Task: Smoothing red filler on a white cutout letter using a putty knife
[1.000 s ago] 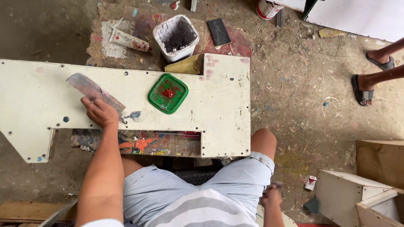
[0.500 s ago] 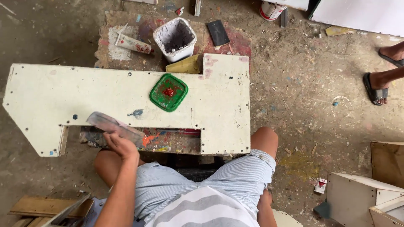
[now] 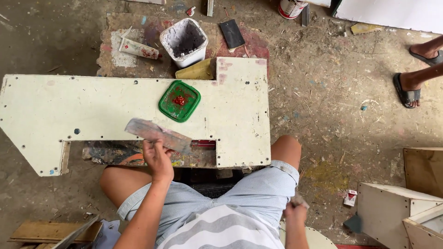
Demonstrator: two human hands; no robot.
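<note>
My left hand (image 3: 157, 157) grips a wide, flat scraper blade (image 3: 159, 134) smeared with grey filler and holds it over the near edge of a cream-painted cut board (image 3: 92, 110) lying on the floor. A green lid (image 3: 179, 101) with red paste on it sits on the board just beyond the blade. My right hand (image 3: 295, 210) hangs low beside my right thigh, closed on a small object whose kind I cannot tell.
A white tub (image 3: 184, 42) of grey filler, a squeezed tube (image 3: 138, 48) and a dark sanding block (image 3: 231, 33) lie beyond the board. Another person's sandalled feet (image 3: 415, 74) stand at the right. Wooden box parts (image 3: 406, 207) sit at the lower right.
My left hand carried the scraper from the board's left part down to its near edge, then rightward toward the green lid. The view also shifted.
</note>
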